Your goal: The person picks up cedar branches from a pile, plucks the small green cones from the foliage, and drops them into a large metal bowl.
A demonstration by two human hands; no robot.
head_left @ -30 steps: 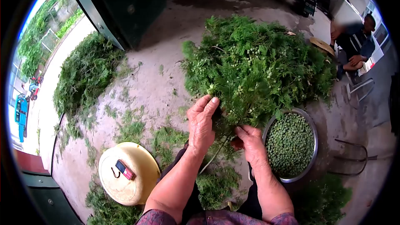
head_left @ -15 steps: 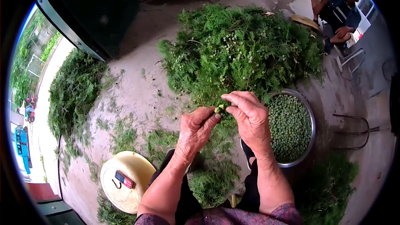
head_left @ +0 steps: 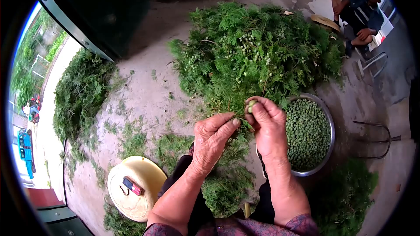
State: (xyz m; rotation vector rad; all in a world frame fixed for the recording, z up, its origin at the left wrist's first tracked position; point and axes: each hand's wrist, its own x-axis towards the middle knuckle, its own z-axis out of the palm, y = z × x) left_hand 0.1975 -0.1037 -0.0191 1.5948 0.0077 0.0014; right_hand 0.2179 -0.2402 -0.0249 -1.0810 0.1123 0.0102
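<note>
My left hand [head_left: 215, 137] pinches a small green sprig [head_left: 246, 124] between thumb and forefinger. Just right of it, my right hand [head_left: 267, 124] is closed on a round green cone [head_left: 251, 103] held at the fingertips. Beyond both hands rises a big heap of leafy evergreen branches [head_left: 258, 48], dotted with pale green cones. Close by my right wrist stands a metal basin [head_left: 331, 142], filled with loose green cones [head_left: 307, 135].
An upturned pale yellow basin [head_left: 120, 177] at lower left bears a phone [head_left: 132, 186]. Another branch pile [head_left: 81, 96] lies left. A pitchfork head [head_left: 378, 140] is at right. A person [head_left: 361, 17] sits at the upper right. Clippings [head_left: 227, 192] lie between my feet.
My right hand has drawn a cone away from the sprig, moving slightly up and right. My left hand keeps its pinch. The whole view has shifted a little.
</note>
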